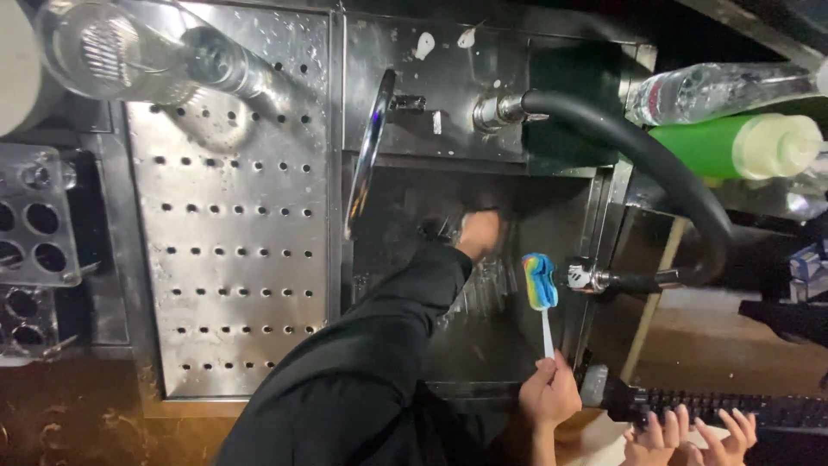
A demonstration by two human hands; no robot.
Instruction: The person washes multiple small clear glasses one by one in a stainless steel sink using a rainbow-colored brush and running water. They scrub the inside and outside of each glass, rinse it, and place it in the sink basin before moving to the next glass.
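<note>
Sponge brush [541, 281], with its rainbow-striped head up and white stick down, stands over the right part of the sink [405, 194], clear of the metal; the right hand [549, 393] is wrapped around the low end of the stick at the sink's near rim.

Far left of the sink sits a clear rack of round holes [34, 231]; next comes the perforated steel drainboard [233, 224], with a clear glass [129, 52] lying at its far end; the curved tap spout [369, 151] rises along the sink's left edge. Inside the sink, toward its back wall, the left hand [479, 233] reaches in from a black sleeve; it is blurred, with something glassy just left of it, and I cannot tell whether the fingers are closed on it or merely against it.

Right of the sink a thick black hose [664, 168] loops down to a metal nozzle [595, 278] just beside the brush head; a clear bottle [716, 86] and a green squeeze bottle [733, 147] lie beyond it; another person's hands [690, 436] rest at the near right.

To my judgement, the brush is held too far down its stick for firm scrubbing; a grip nearer the head would steady it, and the left hand's piece wants bringing low into the sink so the two meet there, away from the nozzle.
</note>
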